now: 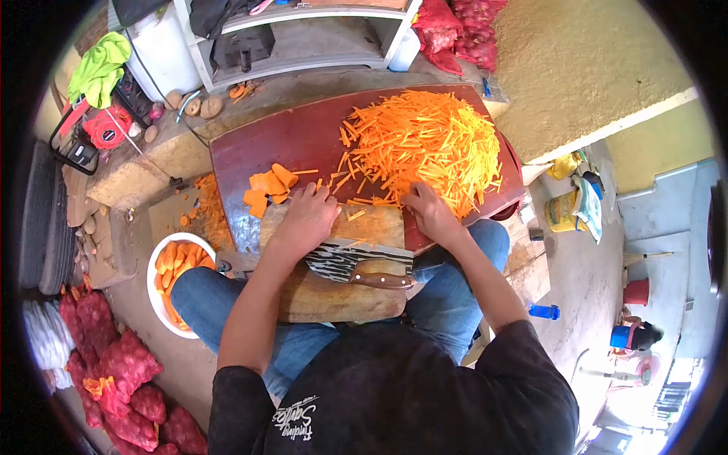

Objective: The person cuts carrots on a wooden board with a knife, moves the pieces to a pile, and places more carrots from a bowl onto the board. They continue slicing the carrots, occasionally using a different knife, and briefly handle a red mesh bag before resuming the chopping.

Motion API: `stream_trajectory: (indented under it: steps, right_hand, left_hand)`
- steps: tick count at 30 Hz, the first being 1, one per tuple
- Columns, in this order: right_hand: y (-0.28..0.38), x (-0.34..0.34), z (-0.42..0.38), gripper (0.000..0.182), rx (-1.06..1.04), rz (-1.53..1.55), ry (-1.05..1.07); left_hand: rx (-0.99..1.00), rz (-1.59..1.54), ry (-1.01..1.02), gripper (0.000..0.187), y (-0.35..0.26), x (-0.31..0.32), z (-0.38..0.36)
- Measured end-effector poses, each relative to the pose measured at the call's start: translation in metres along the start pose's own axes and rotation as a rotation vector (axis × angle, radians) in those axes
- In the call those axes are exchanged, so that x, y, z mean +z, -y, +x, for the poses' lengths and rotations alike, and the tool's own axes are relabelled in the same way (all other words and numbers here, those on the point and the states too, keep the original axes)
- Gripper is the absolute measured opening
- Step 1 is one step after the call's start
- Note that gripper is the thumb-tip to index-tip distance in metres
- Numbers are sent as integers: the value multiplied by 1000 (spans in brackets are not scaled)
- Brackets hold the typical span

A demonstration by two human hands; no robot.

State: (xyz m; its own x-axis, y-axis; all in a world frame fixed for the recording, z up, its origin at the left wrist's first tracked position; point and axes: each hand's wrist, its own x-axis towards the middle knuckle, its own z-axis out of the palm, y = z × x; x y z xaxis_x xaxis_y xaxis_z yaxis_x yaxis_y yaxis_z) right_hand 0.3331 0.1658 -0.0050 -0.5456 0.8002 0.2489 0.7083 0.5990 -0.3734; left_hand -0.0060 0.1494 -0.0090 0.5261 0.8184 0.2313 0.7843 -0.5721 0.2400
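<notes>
- Two hands work beside the carrot strips (428, 140): our left hand (309, 216) is over the board (385, 221), fingers bent; our right hand (429, 211) curls at the heap's near edge. We cannot tell whether either grips anything.
- Most strips lie heaped on the table (284, 140); thicker chunks (267, 183) sit beyond our left hand.
- Our knife (379, 280) lies on its side, in neither hand.
- We judge this as tidying loose strips; any further sweep calls for light fingers, clear of the blade.
</notes>
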Motion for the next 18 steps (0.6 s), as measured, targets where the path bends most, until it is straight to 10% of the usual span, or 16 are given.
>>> stream_trajectory:
  steps: [6, 18]
  right_hand:
    - [-27, -17, 23, 17, 150, 556, 19]
    - [-14, -54, -65, 16, 544, 272, 216]
  left_hand:
    - [22, -14, -44, 26, 2, 3, -1]
    - [11, -17, -34, 25, 1, 3, -1]
